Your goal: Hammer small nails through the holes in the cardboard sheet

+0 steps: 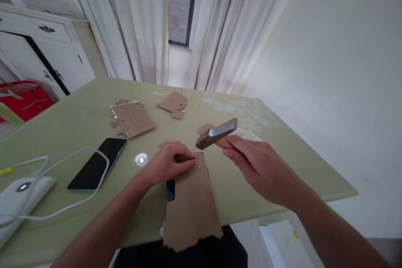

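My left hand (166, 165) pinches a punch (185, 158) upright on the cardboard strip (191, 201) at the table's (282, 163) near edge. My right hand (260, 167) grips the hammer (216, 133); I'd strike squarely, lightly.

Pale green glossy tabletop (78, 121), seen at an angle, corner jutting right. Behind it, sheer white curtains (138, 21) hang in long folds either side of a narrow dark-framed window (180, 4); dim grey daylight through the gap, white sill below. Plain off-white wall (329, 58) fills the right side, no marks. Left: white cabinet (47, 50) with dark metal handles, one door ajar showing a black gap. Red bag (23, 100) sits low beside the cabinet. Bottom right, pale floor (276, 238) visible past the tabletop edge, a small yellow speck on it. Light is soft and even, one small round glare spot reflected on the tabletop.
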Available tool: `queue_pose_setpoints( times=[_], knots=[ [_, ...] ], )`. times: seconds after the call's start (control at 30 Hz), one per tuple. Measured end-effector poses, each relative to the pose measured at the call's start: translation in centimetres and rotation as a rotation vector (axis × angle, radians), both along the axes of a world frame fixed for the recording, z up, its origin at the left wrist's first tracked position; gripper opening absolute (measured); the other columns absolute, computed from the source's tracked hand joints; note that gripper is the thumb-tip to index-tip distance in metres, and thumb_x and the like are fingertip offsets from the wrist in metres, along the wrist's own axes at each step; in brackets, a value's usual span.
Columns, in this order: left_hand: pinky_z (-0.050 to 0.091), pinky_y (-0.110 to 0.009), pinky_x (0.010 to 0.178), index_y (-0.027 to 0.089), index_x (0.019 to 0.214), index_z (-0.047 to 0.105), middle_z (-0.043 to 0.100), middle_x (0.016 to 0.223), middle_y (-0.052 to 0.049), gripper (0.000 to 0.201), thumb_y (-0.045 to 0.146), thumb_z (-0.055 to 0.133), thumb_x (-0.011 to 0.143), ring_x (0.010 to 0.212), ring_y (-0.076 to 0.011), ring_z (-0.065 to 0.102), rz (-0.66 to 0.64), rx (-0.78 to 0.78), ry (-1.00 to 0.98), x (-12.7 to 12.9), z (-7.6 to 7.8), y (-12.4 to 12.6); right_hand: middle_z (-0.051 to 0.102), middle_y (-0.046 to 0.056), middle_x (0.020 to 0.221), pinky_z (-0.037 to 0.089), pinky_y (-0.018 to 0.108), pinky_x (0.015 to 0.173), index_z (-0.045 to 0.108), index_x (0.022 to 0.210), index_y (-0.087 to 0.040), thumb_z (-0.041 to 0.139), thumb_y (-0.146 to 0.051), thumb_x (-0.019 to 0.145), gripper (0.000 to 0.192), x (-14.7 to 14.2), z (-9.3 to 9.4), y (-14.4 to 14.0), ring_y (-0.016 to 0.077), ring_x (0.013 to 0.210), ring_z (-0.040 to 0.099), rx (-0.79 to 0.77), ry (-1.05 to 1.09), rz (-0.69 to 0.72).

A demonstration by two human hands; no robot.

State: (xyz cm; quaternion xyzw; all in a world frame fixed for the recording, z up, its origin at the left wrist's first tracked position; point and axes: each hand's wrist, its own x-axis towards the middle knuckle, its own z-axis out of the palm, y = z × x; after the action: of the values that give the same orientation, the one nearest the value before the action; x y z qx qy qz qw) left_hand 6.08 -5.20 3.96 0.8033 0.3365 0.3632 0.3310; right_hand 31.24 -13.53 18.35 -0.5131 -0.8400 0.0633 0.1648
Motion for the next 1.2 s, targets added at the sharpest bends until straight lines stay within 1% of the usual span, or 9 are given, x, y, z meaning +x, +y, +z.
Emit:
queue_pose_setpoints(
  times=[0.13,0.33,0.4,0.53,0.67,0.77,0.97,1.13,1.2],
  knots=[
    [0.047,-0.027,0.070,0.022,0.089,0.083,0.078,0.090,-0.003,0.010,0.028,0.076,0.093,0.075,-0.0141,0.067,-0.042,-0.009,-0.030,0.0,-0.1,0.3,0.078,0.008,0.095,0.046,0.032,0.077,0.070,0.113,-0.021,0.043,-0.038,0.117,0.032,-0.6,-0.6,0.0,0.0244,0.087,0.073,0.010,-0.048,-0.020],
    [0.047,-0.028,0.073,0.021,0.084,0.082,0.075,0.084,-0.003,0.013,0.027,0.076,0.094,0.080,-0.0161,0.066,-0.071,0.042,0.000,0.1,-0.1,0.5,0.077,0.009,0.091,0.043,0.032,0.074,0.070,0.110,-0.019,0.044,-0.035,0.117,0.031,-1.0,-2.3,0.7,0.0241,0.082,0.071,-0.108,-0.150,-0.027],
    [0.047,-0.028,0.073,0.022,0.087,0.083,0.076,0.085,-0.003,0.011,0.027,0.075,0.093,0.080,-0.0162,0.067,-0.079,0.032,-0.012,0.2,-0.1,0.5,0.077,0.009,0.091,0.042,0.033,0.074,0.069,0.108,-0.020,0.044,-0.037,0.117,0.032,-0.8,-1.9,0.8,0.0244,0.083,0.070,-0.102,-0.132,-0.034],
    [0.050,-0.028,0.075,0.022,0.086,0.083,0.077,0.087,-0.003,0.011,0.026,0.075,0.092,0.080,-0.0163,0.068,-0.079,0.008,-0.021,0.2,0.0,0.4,0.071,0.004,0.082,0.038,0.032,0.069,0.066,0.103,-0.021,0.044,-0.040,0.116,0.031,-0.5,-1.3,0.8,0.0218,0.074,0.064,-0.030,0.042,-0.086],
    [0.050,-0.027,0.074,0.021,0.083,0.082,0.075,0.089,-0.004,0.013,0.028,0.075,0.092,0.080,-0.0161,0.068,-0.085,-0.010,-0.009,0.2,0.4,0.3,0.070,0.004,0.078,0.037,0.032,0.067,0.065,0.098,-0.022,0.045,-0.037,0.115,0.031,-0.9,-2.6,0.9,0.0216,0.072,0.064,-0.096,0.003,-0.074],
    [0.051,-0.028,0.077,0.021,0.081,0.081,0.075,0.091,-0.004,0.014,0.028,0.075,0.092,0.082,-0.0166,0.069,-0.090,-0.007,0.009,0.2,0.6,0.2,0.075,0.006,0.085,0.039,0.032,0.070,0.068,0.103,-0.021,0.046,-0.036,0.115,0.029,-1.0,-3.2,1.0,0.0235,0.078,0.069,-0.149,-0.063,-0.044],
    [0.050,-0.028,0.072,0.022,0.085,0.082,0.075,0.093,-0.004,0.009,0.026,0.076,0.091,0.079,-0.0162,0.069,-0.085,-0.015,-0.005,0.2,0.3,0.3,0.071,0.005,0.081,0.039,0.031,0.067,0.066,0.104,-0.021,0.043,-0.040,0.116,0.032,-0.8,-2.8,0.9,0.0214,0.070,0.063,0.003,0.058,-0.111],
    [0.048,-0.027,0.070,0.021,0.082,0.080,0.073,0.091,-0.003,0.010,0.023,0.075,0.091,0.077,-0.0144,0.065,-0.093,-0.025,0.019,0.2,0.3,0.3,0.076,0.007,0.088,0.042,0.032,0.072,0.069,0.110,-0.021,0.045,-0.037,0.116,0.030,-1.0,-4.4,0.9,0.0237,0.081,0.070,-0.118,-0.043,-0.045],
    [0.049,-0.027,0.072,0.021,0.084,0.080,0.073,0.092,-0.003,0.010,0.024,0.074,0.091,0.078,-0.0149,0.066,-0.087,-0.023,0.019,0.2,0.4,0.3,0.077,0.007,0.093,0.043,0.032,0.074,0.069,0.114,-0.022,0.045,-0.037,0.116,0.029,-0.9,-4.5,0.9,0.0243,0.084,0.071,-0.111,-0.022,-0.053]
  ],
)
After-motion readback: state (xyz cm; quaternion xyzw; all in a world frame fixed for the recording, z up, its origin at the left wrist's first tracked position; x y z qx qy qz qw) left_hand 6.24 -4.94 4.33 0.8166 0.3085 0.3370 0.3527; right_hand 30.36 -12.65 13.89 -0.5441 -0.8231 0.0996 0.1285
